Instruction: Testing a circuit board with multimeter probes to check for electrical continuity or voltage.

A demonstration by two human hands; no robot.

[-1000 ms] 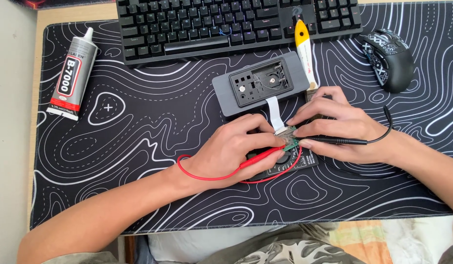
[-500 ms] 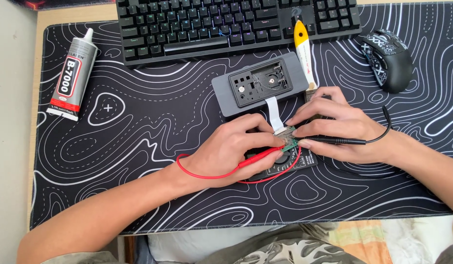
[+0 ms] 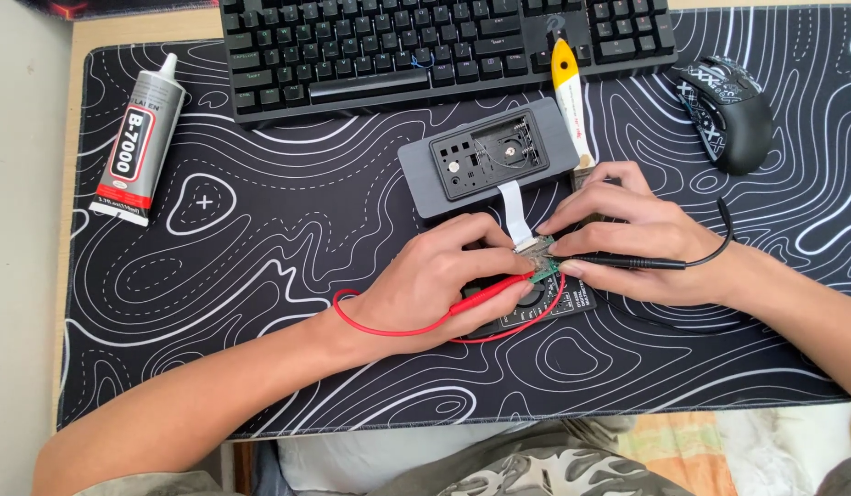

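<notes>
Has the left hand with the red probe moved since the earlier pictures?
No. The left hand holds the red probe at the same spot below the grey device, as before.

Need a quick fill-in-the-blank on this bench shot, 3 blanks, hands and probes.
1. The left hand holds the ____ probe.
2. The right hand holds the ____ probe.
3. Both probe tips meet at the small green circuit board, joined by a white ribbon cable to the ____ housing.

Missing words: red; black; grey
</notes>
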